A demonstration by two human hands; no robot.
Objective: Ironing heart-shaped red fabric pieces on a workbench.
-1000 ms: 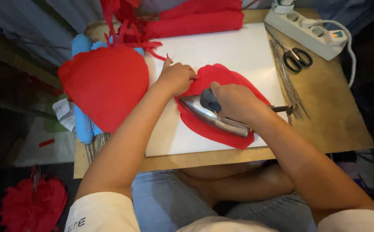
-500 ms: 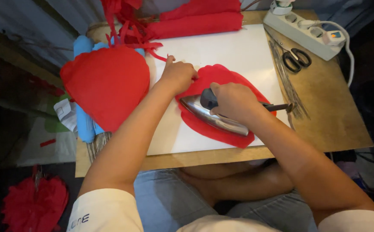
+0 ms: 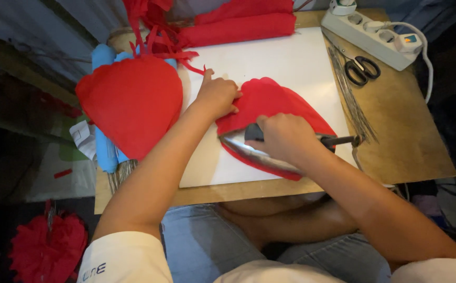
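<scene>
Two hands work one red cloth (image 3: pixel 275 102) on the white board (image 3: pixel 291 57): the right hand (image 3: pixel 285 139) holds the iron (image 3: pixel 254 152) in a closed grip, the left hand (image 3: pixel 217 97) presses flat just ahead. Fingers so close risk a burn; lingering may scorch the cloth.

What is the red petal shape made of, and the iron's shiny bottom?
The red piece looks like thin matte cloth or crepe: soft, with a scalloped edge and faint creases. The iron has a soleplate that looks like polished metal, silvery and reflective. Its handle, under the right hand, seems dark plastic.
</scene>
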